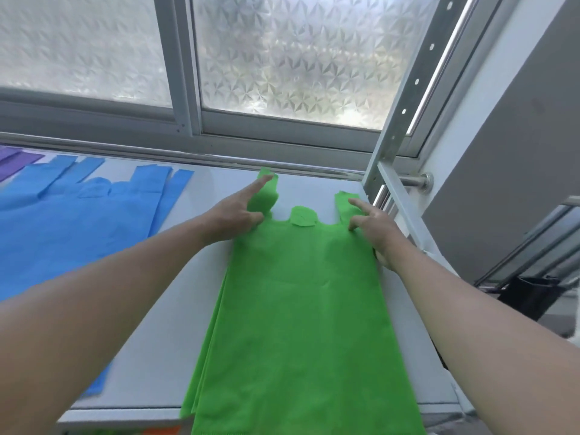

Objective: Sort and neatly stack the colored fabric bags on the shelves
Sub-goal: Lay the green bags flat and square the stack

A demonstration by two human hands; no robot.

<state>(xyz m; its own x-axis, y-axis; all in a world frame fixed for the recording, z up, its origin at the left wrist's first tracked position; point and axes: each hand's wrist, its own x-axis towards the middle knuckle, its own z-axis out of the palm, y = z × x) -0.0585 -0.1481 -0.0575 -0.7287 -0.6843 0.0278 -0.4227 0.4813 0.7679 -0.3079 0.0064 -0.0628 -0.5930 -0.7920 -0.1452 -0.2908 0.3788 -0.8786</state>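
Note:
A stack of green fabric bags [298, 309] lies flat on the white shelf [150, 356], handles pointing toward the window, its lower end hanging over the front edge. My left hand [238, 211] rests on the left handle, index finger stretched along it and the other fingers pressing down. On the right handle my right hand [373, 227] presses with straight fingers. To the left, a pile of blue bags [69, 227] is spread on the same shelf. A purple bag [12, 161] shows at the far left edge.
A frosted window [282, 58] and a metal rail [219, 158] run behind the shelf. A white perforated shelf upright [401, 114] stands at the right, close to my right hand. Orange and green fabric [157, 431] peeks out below the shelf's front edge.

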